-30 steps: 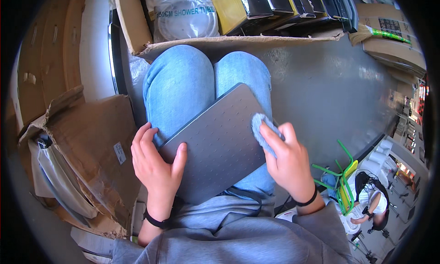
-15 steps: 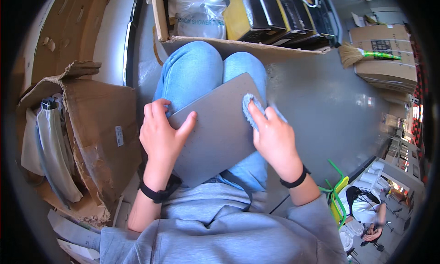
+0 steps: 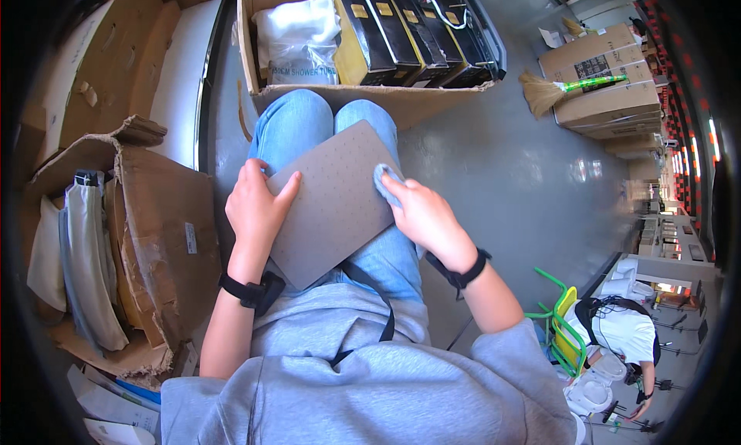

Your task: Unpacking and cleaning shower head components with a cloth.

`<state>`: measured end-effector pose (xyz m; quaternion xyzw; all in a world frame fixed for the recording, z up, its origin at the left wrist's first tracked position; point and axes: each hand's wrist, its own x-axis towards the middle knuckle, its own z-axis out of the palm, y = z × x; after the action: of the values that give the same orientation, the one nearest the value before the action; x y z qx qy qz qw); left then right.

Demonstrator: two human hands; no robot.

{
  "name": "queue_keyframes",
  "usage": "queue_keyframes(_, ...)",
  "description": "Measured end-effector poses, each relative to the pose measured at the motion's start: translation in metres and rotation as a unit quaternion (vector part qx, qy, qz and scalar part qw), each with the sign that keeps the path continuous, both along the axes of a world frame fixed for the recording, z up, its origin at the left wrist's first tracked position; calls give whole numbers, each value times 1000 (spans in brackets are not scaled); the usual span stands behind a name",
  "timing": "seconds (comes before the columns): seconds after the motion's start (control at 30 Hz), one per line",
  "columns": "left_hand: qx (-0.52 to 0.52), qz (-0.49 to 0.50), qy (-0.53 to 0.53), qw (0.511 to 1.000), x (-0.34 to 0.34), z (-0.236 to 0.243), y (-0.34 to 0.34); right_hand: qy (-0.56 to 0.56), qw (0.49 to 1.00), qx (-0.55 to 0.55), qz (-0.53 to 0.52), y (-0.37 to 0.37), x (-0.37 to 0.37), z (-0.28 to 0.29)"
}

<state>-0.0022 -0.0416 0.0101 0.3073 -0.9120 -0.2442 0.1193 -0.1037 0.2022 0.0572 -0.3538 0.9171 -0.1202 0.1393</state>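
Note:
A flat grey rectangular panel [image 3: 328, 206] with rounded corners and rows of small dots lies tilted across my jeans-clad lap [image 3: 297, 128]. My left hand [image 3: 258, 202] grips its left edge, thumb on the upper face and the other fingers at the rim, partly hidden. At the opposite edge, my right hand [image 3: 424, 217] holds a fuzzy light-blue cloth [image 3: 384, 184] against the panel. The fingertips of that hand press into the cloth, and some of them are out of sight.
Ahead of my knees stands an open carton [image 3: 432, 98] with black boxes [image 3: 370, 43] and a plastic-wrapped bundle [image 3: 297, 40]. A torn carton [image 3: 170, 236] is at my left. To the right are a broom [image 3: 544, 94], a green-yellow chair [image 3: 567, 325] and another person [image 3: 617, 329].
The whole view has shifted, and my lap sits further left in it. The cloth has slid a little along the panel's right edge toward me. The dots show more clearly.

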Motion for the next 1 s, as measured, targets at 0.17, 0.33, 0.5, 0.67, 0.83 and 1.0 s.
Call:
queue_keyframes(0.17, 7, 6, 16, 1000, -1, -1, 0, 27, 998, 2, 54, -56, -51, -7)
queue_keyframes(0.33, 9, 4, 30, 999, 4, -4, 0, 39, 996, 32, 72, -75, -55, 0)
queue_keyframes(0.5, 5, 10, 61, 998, 5, -4, -2, 33, 996, 66, 40, -42, -7, -2)
queue_keyframes(0.67, 7, -2, 67, 998, 6, -5, -2, -3, 998, 69, -2, 13, 38, 0)
queue_keyframes(0.83, -4, -1, 73, 997, 4, -7, -1, -8, 1000, 20, -8, 28, 44, 1)
queue_keyframes(1.0, -5, 1, 68, 998, 5, -6, -2, -27, 1000, 8, 6, -5, 15, 2)
